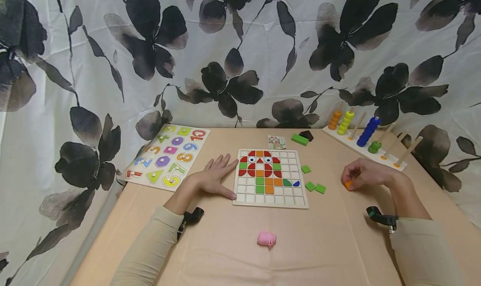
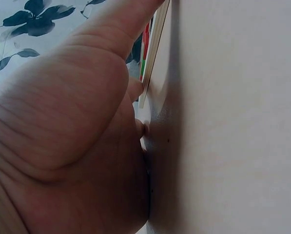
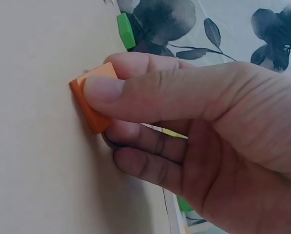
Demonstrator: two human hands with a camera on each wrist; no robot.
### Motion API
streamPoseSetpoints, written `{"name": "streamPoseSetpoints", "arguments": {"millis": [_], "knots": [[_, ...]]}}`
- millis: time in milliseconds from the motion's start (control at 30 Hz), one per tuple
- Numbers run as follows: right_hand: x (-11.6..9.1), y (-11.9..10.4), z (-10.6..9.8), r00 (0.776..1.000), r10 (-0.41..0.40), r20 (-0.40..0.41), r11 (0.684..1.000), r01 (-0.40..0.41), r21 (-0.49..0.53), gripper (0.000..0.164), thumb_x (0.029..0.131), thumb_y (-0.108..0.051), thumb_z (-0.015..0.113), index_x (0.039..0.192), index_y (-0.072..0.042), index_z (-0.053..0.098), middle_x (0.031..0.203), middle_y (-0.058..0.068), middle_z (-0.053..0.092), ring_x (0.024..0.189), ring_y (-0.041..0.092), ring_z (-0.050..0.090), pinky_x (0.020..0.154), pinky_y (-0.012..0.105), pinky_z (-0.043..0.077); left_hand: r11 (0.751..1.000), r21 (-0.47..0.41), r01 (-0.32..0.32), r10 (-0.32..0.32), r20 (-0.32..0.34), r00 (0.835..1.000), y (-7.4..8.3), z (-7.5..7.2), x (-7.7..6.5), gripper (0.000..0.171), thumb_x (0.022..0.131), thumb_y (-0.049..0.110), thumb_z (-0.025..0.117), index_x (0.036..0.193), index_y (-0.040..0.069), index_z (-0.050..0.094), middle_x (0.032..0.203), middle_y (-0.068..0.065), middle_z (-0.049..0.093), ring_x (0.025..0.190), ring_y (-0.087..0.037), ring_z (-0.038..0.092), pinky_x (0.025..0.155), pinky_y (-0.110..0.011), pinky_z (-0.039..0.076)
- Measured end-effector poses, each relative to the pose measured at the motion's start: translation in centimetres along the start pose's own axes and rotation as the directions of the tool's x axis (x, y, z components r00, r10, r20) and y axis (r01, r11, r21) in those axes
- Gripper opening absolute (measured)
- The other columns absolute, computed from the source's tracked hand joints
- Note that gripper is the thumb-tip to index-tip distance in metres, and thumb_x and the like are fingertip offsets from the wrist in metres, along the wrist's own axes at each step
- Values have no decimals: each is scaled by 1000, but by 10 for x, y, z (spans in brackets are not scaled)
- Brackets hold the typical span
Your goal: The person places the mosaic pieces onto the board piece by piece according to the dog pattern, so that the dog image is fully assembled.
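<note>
A white gridded mosaic board [image 1: 287, 198] lies mid-table. Red, green and orange pieces form an owl-like figure on it, with a green quarter-round piece [image 1: 287, 182] and a blue piece [image 1: 296, 183] at the lower right. My left hand [image 1: 213, 178] rests on the table with fingers spread, thumb and index fingertip at the board's left edge. To the right of the board, my right hand [image 1: 370, 173] pinches an orange square tile [image 3: 92, 117] between thumb and fingers, close to the tabletop. Three loose green tiles [image 1: 310, 186] lie between the board and that hand.
A number puzzle board [image 1: 148, 163] lies at the left. A peg stacker [image 1: 340, 136] with coloured beads stands at the back right. Behind the mosaic board are a small picture card [image 1: 276, 142], a green block [image 1: 299, 139] and a dark piece [image 1: 307, 135]. A pink pig figure [image 1: 267, 239] sits in front.
</note>
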State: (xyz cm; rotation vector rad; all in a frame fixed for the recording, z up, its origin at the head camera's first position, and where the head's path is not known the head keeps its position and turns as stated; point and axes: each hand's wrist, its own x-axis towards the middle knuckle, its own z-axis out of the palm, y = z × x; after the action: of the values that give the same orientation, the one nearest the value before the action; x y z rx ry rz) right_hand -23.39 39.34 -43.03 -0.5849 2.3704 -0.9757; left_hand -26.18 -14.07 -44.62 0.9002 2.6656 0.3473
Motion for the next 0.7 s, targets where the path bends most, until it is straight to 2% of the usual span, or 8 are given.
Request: {"name": "streamPoseSetpoints", "arguments": {"millis": [233, 433, 500, 700], "knots": [[16, -9, 6, 993, -33, -109, 999, 33, 0, 12, 83, -15, 75, 94, -10, 72, 88, 6, 70, 78, 21, 60, 71, 28, 50, 1000, 0, -1, 1, 3, 1000, 2, 0, -1, 121, 65, 79, 65, 156, 25, 7, 161, -13, -7, 147, -33, -10, 115, -55, -4], [40, -43, 19, 969, -108, -223, 993, 115, 17, 19, 83, -16, 75, 100, -6, 73, 95, 6, 72, 82, 24, 62, 74, 28, 52, 1000, 14, -2, 2, 2, 1000, 0, 1, 0, 122, 63, 82, 63, 156, 26, 6, 161, -12, -7, 146, -33, -10, 115, -56, -5], [49, -56, 24, 963, -139, -231, 989, 145, 11, 18, 84, -14, 75, 100, -6, 73, 95, 7, 72, 82, 25, 61, 74, 27, 52, 1000, 9, -4, 4, 1, 1000, 0, 1, 0, 123, 63, 82, 63, 156, 26, 6, 161, -12, -7, 146, -33, -10, 115, -55, -6], [75, -90, 38, 961, -203, -187, 979, 204, -18, 11, 84, -10, 74, 95, -13, 74, 91, 5, 71, 80, 26, 60, 73, 27, 52, 1000, 18, -1, 1, 7, 1000, 0, 0, 0, 123, 63, 83, 62, 156, 27, 5, 161, -11, -8, 146, -32, -11, 115, -54, -6]]}}
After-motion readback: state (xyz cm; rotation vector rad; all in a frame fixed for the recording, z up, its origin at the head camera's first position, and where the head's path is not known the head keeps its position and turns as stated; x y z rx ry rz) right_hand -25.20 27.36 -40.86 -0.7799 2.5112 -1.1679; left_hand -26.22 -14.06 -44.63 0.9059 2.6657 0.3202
